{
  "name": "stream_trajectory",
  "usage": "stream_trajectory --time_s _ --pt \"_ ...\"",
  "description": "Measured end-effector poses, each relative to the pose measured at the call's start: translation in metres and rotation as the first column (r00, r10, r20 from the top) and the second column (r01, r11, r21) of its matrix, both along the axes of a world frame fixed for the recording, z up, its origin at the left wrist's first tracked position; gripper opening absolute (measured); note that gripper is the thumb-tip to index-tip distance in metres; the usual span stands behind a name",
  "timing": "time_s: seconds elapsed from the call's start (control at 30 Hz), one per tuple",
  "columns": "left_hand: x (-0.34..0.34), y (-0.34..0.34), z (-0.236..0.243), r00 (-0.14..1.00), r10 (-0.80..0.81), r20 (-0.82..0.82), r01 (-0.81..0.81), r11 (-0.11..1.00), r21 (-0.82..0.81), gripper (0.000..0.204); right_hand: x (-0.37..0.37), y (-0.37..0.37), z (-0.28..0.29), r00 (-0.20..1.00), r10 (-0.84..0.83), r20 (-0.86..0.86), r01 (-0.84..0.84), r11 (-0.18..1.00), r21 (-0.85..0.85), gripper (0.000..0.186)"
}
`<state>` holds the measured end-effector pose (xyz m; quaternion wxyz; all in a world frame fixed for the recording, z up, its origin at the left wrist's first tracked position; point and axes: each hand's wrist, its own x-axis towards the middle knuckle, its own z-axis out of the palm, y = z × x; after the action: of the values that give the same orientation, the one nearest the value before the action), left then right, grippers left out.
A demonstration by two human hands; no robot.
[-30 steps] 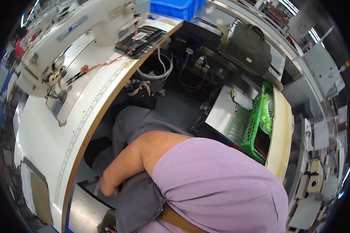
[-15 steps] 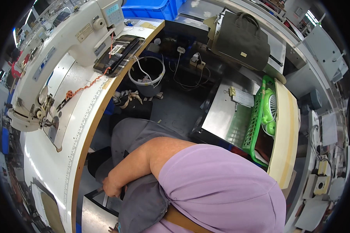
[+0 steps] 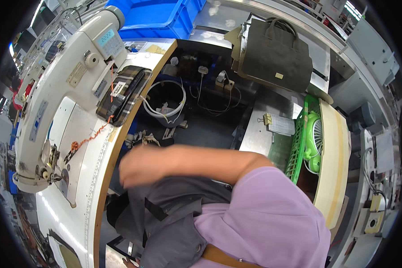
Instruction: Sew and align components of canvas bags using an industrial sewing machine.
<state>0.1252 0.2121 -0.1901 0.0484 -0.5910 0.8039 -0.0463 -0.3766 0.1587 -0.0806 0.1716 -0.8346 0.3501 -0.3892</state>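
One right hand (image 3: 140, 167), higher than before, blurred, near white table (image 3: 74, 214)

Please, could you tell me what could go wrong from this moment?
The right hand looks close to the edge of the sewing table, so it might knock against it; depth is hard to judge.

The orange cord lies loose on the table, so a passing hand could perhaps snag it.

Below, a thin cable hangs in a loose loop, which might catch something.
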Motion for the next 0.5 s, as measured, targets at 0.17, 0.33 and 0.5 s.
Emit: stream_trajectory --time_s 0.17,0.33,0.5 --pt "-0.021 -0.013 -0.015 1.0 -0.023 -0.008 0.024 0.997 0.068 0.05 -0.209 0.061 0.062 0.493 -0.857 0.15 0.868 0.471 -0.16 0.014" --pt "-0.048 -0.028 -0.019 0.997 -0.075 -0.013 0.076 0.987 0.142 0.05 -0.351 0.14 0.085 0.074 -0.967 -0.246 0.766 0.213 -0.606 0.043" --pt "-0.089 -0.042 -0.006 0.979 -0.17 -0.114 0.189 0.963 0.191 0.045 -0.367 0.143 0.099 0.122 -0.878 -0.463 0.94 0.253 -0.231 0.064"
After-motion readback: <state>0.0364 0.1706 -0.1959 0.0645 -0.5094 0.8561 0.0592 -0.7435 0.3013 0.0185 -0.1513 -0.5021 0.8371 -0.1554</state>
